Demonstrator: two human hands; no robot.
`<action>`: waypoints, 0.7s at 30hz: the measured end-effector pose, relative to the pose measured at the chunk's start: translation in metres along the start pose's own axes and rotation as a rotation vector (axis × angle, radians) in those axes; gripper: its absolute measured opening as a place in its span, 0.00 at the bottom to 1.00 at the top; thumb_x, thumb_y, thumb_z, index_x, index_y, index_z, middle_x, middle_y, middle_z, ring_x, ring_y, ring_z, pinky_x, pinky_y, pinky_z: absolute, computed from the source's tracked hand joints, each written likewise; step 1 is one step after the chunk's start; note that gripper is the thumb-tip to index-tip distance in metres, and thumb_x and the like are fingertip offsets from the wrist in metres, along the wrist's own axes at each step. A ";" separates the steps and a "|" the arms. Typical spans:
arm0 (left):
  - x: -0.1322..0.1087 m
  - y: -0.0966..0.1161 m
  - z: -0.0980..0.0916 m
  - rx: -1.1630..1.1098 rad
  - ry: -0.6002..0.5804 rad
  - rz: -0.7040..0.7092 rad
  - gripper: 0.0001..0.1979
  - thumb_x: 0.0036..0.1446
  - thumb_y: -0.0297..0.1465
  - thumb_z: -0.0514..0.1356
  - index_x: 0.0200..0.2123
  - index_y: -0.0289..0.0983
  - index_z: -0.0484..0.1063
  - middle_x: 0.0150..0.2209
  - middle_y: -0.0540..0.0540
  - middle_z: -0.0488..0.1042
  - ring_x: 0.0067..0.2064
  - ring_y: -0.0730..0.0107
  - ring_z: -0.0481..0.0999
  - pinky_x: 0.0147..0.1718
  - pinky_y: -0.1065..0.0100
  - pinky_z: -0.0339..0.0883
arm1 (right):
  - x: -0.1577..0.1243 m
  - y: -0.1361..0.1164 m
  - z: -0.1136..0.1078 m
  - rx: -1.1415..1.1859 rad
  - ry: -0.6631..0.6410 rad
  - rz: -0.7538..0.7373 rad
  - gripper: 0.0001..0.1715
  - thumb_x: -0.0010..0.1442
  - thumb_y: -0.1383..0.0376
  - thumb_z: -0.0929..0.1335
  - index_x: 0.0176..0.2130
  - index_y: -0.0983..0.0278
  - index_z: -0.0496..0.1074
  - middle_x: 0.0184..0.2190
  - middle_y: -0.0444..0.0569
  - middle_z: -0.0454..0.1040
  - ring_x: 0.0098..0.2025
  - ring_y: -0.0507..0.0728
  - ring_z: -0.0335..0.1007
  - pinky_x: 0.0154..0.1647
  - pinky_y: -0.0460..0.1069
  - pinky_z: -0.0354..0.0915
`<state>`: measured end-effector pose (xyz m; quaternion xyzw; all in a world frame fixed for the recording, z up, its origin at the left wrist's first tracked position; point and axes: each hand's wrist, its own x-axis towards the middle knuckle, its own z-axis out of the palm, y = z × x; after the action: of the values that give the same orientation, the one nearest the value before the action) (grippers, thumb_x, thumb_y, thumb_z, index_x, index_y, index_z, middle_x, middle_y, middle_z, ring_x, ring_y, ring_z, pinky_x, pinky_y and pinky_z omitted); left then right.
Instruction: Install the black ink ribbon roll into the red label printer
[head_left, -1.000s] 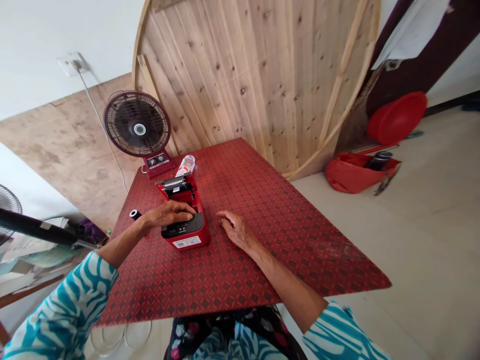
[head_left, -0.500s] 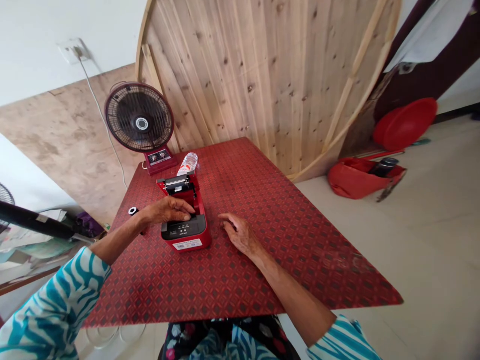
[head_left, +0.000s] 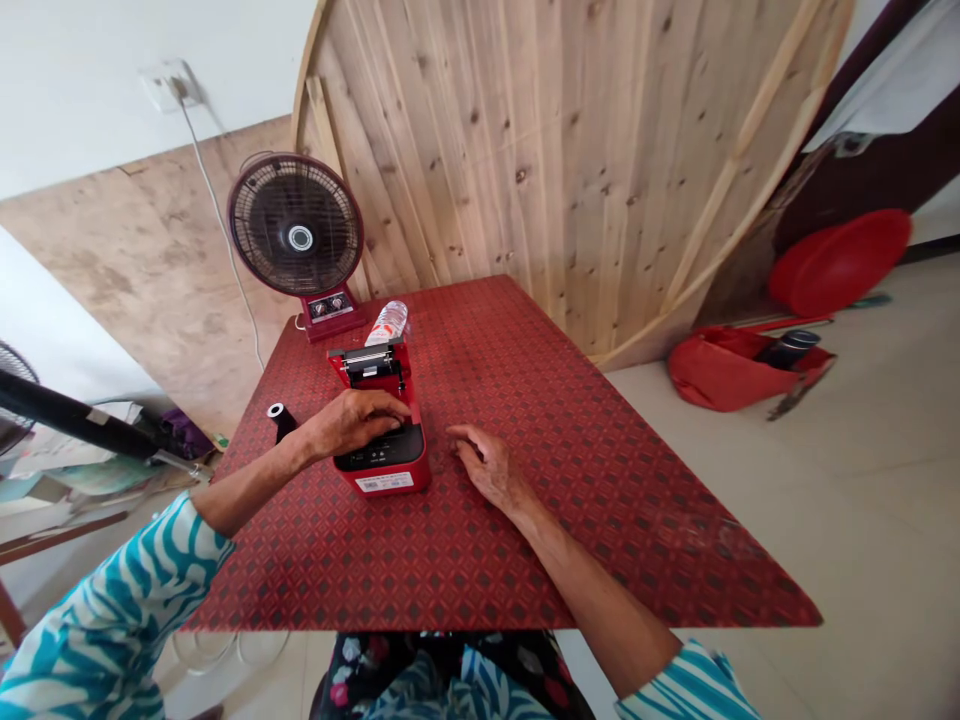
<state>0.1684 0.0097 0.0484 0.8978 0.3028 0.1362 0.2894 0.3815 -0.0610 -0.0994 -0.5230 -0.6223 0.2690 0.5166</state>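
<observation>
A red and black label printer (head_left: 390, 479) stands on the table with its lid (head_left: 369, 362) raised. Over its open compartment lies my left hand (head_left: 358, 420), fingers bent down and thumb drawn in close to them. The fingertips are partly hidden there, and what they pinch does not show clearly. My right hand (head_left: 489, 466) rests on the tabletop right of the printer, apart from it, with loosely curved fingers and nothing in them. A black roll with a white end (head_left: 280, 421) stands to the left, partly behind my left forearm.
The red patterned table (head_left: 600, 520) holds a fan (head_left: 300, 238) at the back left and a clear plastic bottle (head_left: 389, 322) lying behind the printer. A round wooden board (head_left: 525, 150) leans behind. On the floor at right are a red bag (head_left: 705, 370) and red basin (head_left: 840, 260).
The view has shifted a little, so the scene sits further right. My left fingers have moved slightly further right over the printer's compartment. My right hand stays beside it.
</observation>
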 end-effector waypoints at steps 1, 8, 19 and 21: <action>-0.003 0.002 0.000 0.007 -0.011 -0.019 0.12 0.57 0.29 0.58 0.44 0.38 0.75 0.41 0.47 0.80 0.41 0.69 0.78 0.42 0.69 0.71 | 0.000 0.000 0.000 0.001 -0.002 0.000 0.17 0.58 0.66 0.60 0.42 0.59 0.74 0.41 0.49 0.79 0.43 0.56 0.76 0.49 0.54 0.70; -0.027 0.001 -0.001 0.102 0.013 -0.083 0.17 0.56 0.32 0.59 0.49 0.39 0.72 0.47 0.45 0.78 0.47 0.64 0.78 0.47 0.65 0.70 | 0.001 0.000 0.000 0.013 0.008 0.000 0.17 0.57 0.66 0.61 0.41 0.59 0.75 0.39 0.50 0.79 0.44 0.57 0.76 0.49 0.55 0.69; -0.022 -0.002 0.002 0.226 0.246 0.103 0.08 0.58 0.26 0.57 0.38 0.39 0.76 0.37 0.48 0.78 0.38 0.72 0.77 0.38 0.72 0.70 | 0.001 0.000 0.000 0.009 -0.005 0.011 0.16 0.57 0.66 0.60 0.41 0.59 0.74 0.36 0.49 0.79 0.42 0.57 0.76 0.49 0.55 0.70; -0.023 0.000 0.004 0.275 0.259 0.167 0.08 0.59 0.26 0.56 0.37 0.38 0.76 0.36 0.47 0.77 0.38 0.72 0.77 0.38 0.72 0.70 | 0.001 0.000 0.000 0.009 -0.008 0.013 0.16 0.57 0.66 0.60 0.41 0.59 0.74 0.35 0.49 0.79 0.42 0.57 0.76 0.49 0.55 0.70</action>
<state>0.1524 -0.0064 0.0433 0.9257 0.2780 0.2315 0.1105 0.3814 -0.0602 -0.0989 -0.5237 -0.6195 0.2774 0.5147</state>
